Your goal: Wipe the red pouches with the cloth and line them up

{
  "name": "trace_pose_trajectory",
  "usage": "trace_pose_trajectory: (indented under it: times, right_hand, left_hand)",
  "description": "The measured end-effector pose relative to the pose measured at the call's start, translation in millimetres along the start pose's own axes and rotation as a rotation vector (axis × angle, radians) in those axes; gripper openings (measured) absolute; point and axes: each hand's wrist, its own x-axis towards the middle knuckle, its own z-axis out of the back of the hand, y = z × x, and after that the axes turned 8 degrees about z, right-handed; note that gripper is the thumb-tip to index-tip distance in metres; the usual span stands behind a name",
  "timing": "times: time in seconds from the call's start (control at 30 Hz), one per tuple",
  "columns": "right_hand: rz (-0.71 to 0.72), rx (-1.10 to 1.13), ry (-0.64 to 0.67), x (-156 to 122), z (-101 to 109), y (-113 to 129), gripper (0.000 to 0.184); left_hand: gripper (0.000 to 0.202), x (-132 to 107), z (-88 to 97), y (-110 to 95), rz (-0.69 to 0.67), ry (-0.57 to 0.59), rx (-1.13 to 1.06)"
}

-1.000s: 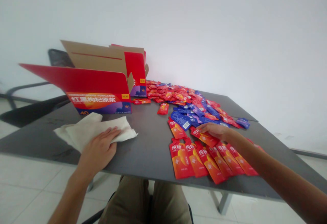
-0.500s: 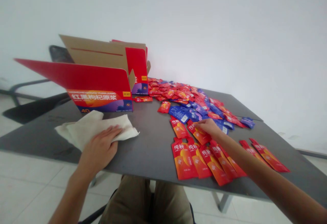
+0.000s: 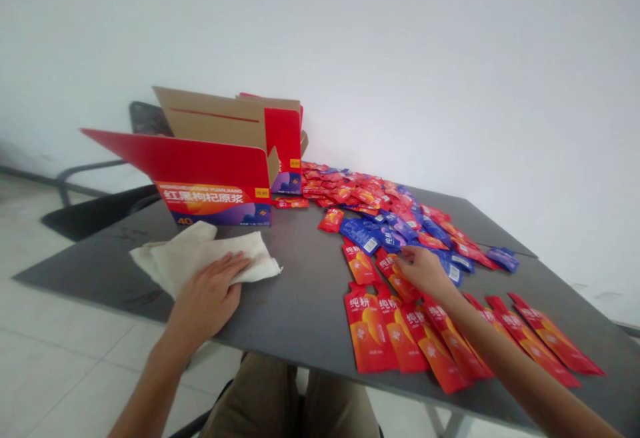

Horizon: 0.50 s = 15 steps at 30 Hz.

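Note:
My left hand (image 3: 207, 298) lies flat on a crumpled white cloth (image 3: 200, 259), pressing it against the dark grey table (image 3: 295, 298). My right hand (image 3: 425, 273) reaches across the table, its fingertips on a red sachet (image 3: 395, 277). A row of overlapping red-orange spouted sachets (image 3: 370, 331) fans out below that hand and runs to the right under my forearm. Just beyond my fingers lie blue sachets (image 3: 360, 235). A heap of mixed red and blue sachets (image 3: 360, 188) spreads across the far side of the table.
An opened red cardboard carton (image 3: 215, 203) stands at the far left of the table, its flaps up. Behind it is a dark chair (image 3: 147, 118). The table's near edge passes above my khaki-trousered knees (image 3: 280, 401). A white wall rises behind.
More red sachets now lie at the right end of the row. The whole scene sits further right and lower in view, as my head has turned. My left hand remains on the cloth.

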Motion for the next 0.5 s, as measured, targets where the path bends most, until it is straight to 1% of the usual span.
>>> trace_pose_trajectory:
  times: [0.07, 0.13, 0.2, 0.23, 0.3, 0.37, 0.43, 0.5]
  right_hand:
    - [0.043, -0.012, -0.038, 5, 10, 6, 0.03]
    - [0.106, -0.019, -0.07, 14, 17, 20, 0.035]
    - [0.2, -0.025, -0.073, 26, 14, 42, 0.037]
    - [0.261, -0.029, -0.062, 33, 10, 56, 0.037]
    - [0.405, -0.048, -0.012, 52, -6, 89, 0.037]
    - [0.533, -0.089, 0.046, 76, -28, 123, 0.038]
    - [0.623, -0.151, 0.123, 104, -53, 155, 0.044]
    - [0.68, -0.217, 0.205, 133, -76, 179, 0.045]
  left_hand:
    - [0.051, -1, 0.8, -1, 0.007, -0.006, -0.02]
    - [0.051, -1, 1.2, -2, 0.016, -0.014, -0.041]
    - [0.052, -2, 1.5, -3, 0.028, -0.014, -0.05]
    - [0.052, -2, 1.7, -3, 0.029, -0.009, -0.047]
    - [0.052, -2, 2.5, -4, 0.023, 0.002, -0.039]
    - [0.052, -1, 3.7, -5, 0.017, 0.008, -0.043]
    - [0.051, -1, 4.9, -6, 0.02, 0.01, -0.06]
    - [0.051, -2, 5.4, -6, 0.033, 0.014, -0.08]
